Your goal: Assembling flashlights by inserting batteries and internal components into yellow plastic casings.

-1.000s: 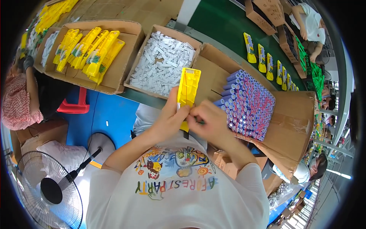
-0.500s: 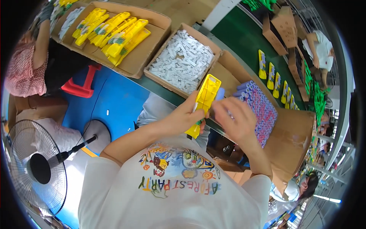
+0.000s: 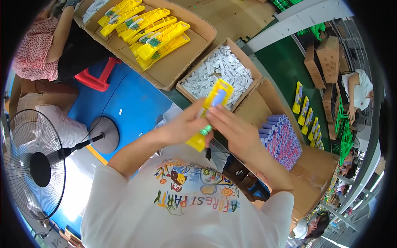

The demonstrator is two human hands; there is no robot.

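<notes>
1. Yellow case (image 3: 197, 141), in the head view, slants between the left hand (image 3: 187, 124) and right hand (image 3: 235, 130), a purple cylinder (image 3: 219, 98) in its upper end.
2. The left hand's fingers curl around it, holding it.
3. The right hand's, nearly together, touch it; whether pinching, I cannot tell.

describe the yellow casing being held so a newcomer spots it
Start at the white printed shirt filling the lower middle. Just above it, the left hand and right hand meet around a slanting yellow casing with a blue-purple cylinder at its upper end. Similar casings lie in a cardboard box and on a green surface; only this one is in these hands.
</notes>
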